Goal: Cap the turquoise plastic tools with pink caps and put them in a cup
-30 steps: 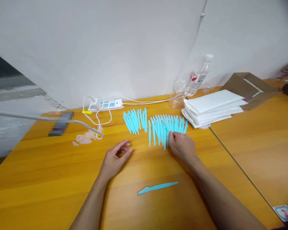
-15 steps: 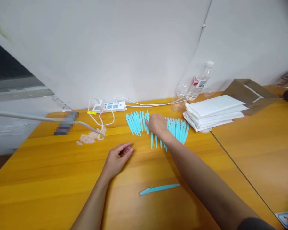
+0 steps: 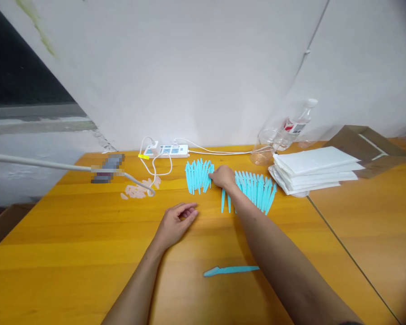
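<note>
My right hand [image 3: 224, 176] is closed, its fingertips pinched at the right end of a left-hand row of blue eyebrow razors [image 3: 196, 176]. They appear to grip a razor there, though the fingers partly hide it. Behind and right of that wrist lies a second row of blue razors [image 3: 257, 189], part of it covered by the hand and forearm. My left hand [image 3: 178, 223] rests on the table, holding nothing, with thumb and loosely curled fingers apart. One single razor [image 3: 230, 270] lies crosswise nearer me, its right tip against the outline of my right forearm.
Small pale pinkish pieces [image 3: 137, 190] lie at the left beside a white cable and a blurred-out phone-like object [image 3: 108, 168]. A power strip [image 3: 174, 151] sits by the wall. At the right are a clear cup [image 3: 262, 149], a bottle [image 3: 296, 126], white packets [image 3: 316, 164] and cardboard [image 3: 365, 149].
The view has shifted, so everything sits farther right in the picture. The left row of razors looks closer together and more upright. My left hand keeps its pose; my right stays at the row's end.
</note>
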`<action>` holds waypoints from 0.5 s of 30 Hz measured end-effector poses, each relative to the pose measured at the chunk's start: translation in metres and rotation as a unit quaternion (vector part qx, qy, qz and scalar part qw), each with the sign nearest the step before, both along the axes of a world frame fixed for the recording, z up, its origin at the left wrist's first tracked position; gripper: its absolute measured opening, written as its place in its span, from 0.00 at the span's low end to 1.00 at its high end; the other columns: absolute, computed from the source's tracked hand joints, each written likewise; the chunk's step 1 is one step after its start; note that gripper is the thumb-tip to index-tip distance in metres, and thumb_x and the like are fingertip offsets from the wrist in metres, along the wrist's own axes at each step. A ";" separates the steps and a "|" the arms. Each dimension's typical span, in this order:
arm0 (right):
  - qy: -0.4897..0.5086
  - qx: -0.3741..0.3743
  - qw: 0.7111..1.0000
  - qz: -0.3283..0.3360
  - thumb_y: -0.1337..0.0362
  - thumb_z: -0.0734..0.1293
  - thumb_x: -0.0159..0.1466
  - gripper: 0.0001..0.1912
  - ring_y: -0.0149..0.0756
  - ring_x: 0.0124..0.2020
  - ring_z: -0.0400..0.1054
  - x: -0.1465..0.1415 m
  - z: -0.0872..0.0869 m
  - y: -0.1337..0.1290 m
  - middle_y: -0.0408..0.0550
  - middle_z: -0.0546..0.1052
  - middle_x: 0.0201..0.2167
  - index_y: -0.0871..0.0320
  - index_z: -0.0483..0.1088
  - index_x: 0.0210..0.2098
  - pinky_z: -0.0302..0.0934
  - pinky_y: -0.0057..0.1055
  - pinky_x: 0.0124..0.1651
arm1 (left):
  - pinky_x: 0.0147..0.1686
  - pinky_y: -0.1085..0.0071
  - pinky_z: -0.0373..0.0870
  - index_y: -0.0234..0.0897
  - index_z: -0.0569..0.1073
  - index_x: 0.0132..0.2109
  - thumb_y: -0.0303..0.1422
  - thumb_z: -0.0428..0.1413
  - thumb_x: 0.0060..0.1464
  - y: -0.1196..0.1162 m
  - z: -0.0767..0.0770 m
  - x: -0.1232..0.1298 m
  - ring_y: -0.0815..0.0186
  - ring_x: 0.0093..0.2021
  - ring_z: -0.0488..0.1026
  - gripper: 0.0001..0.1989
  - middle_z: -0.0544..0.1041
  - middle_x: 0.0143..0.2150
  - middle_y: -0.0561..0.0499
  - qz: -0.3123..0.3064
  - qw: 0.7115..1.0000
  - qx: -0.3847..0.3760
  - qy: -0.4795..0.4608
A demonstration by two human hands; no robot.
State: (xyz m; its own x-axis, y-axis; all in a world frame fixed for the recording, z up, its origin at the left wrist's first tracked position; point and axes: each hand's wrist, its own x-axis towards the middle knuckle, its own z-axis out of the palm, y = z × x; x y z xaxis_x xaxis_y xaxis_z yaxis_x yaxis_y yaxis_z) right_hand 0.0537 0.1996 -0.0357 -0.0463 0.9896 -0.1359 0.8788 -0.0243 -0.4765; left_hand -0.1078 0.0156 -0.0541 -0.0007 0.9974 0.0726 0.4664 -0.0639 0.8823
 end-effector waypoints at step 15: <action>0.353 -0.060 0.924 0.134 0.56 0.62 0.64 0.12 0.29 0.24 0.68 0.089 0.034 -0.093 0.41 0.73 0.25 0.58 0.69 0.40 0.59 0.24 0.28 | 0.50 0.54 0.64 0.42 0.80 0.44 0.33 0.47 0.61 0.043 0.014 -0.103 0.50 0.48 0.71 0.16 0.77 0.49 0.43 0.149 0.840 0.064 0.518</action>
